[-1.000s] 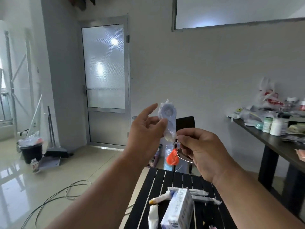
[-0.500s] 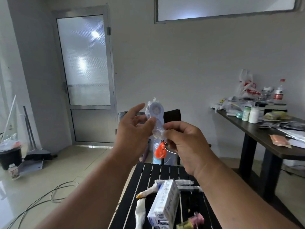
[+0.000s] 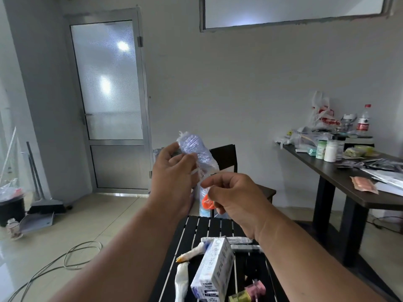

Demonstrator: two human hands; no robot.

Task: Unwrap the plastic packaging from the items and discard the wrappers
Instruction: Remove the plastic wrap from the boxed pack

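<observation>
**Wrapped item held above slatted surface**

Left hand [image 3: 174,177] grips the wrapped item [image 3: 196,152] in the air; right hand [image 3: 235,199] pinches its loose wrapper [image 3: 206,174]. Below, the dark surface [image 3: 192,232] carries a box [image 3: 214,269]. A frosted door [image 3: 109,83] and a cluttered side table [image 3: 349,171] stand beyond.

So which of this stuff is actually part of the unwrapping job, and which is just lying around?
Part of the job:
- wrapped item, held up by the left hand
- right hand, pinching the wrap's lower end
- wrapped sticks and white box on the slatted table

Lying about:
- side table with bottles
- dustpan
- floor cable
</observation>
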